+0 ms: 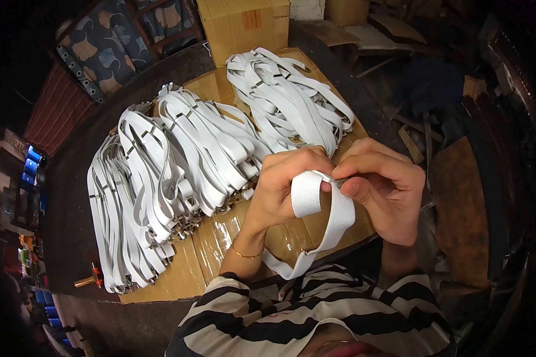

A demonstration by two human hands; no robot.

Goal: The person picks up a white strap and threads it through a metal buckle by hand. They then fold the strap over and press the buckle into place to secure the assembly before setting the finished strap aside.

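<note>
Both hands meet over the near edge of the cardboard-covered bench [178, 279], each grasping the same white strap [333, 217]. The left hand [286, 178] pinches the folded upper end, its grip clenched around the fold, while the right hand [381, 184] closes thumb and fingers on a small metal piece at the strap's top, too hidden to make out clearly. From the hands the strap hangs down and toward the body, its long axis running from the fingers to a loop just above the striped sleeve [315, 309]. Beyond the strap, farther up the bench, lie three heaps of white straps [178, 154], too many to count singly. A cardboard box [244, 24] stands behind the heaps.
</note>
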